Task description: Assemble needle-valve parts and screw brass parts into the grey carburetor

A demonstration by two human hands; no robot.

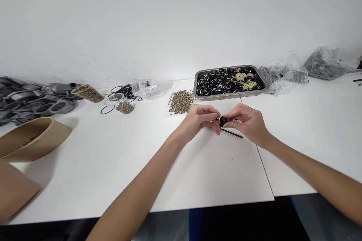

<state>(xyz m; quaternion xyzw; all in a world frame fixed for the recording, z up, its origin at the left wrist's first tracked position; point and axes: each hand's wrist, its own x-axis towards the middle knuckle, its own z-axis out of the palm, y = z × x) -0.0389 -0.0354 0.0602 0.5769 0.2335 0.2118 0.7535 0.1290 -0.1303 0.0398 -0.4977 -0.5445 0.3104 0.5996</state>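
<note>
A small black round part (pixel 223 121) is pinched between both hands above the white table. From the left, my left hand (pixel 199 121) closes its fingertips on the part's edge, where a bit of gold-coloured metal shows. My right hand (pixel 250 123) grips the other side with thumb and forefinger. Just under the hands lies a thin black rod (pixel 232 133), partly covered by the left fingers. Behind the hands, a metal tray (pixel 230 96) holds many black ring-shaped parts and some yellowish discs. Small brass-coloured pieces (pixel 181 101) lie on a white tray near my left hand.
Plastic bags (pixel 328 63) of dark parts stand at the right by the wall. Left of centre are black rings (pixel 124 92), a clear bag (pixel 154 88) and a tipped cup (pixel 89 93) of small pieces. Grey parts (pixel 36 99) and a tan bowl (pixel 53 131) are farther left.
</note>
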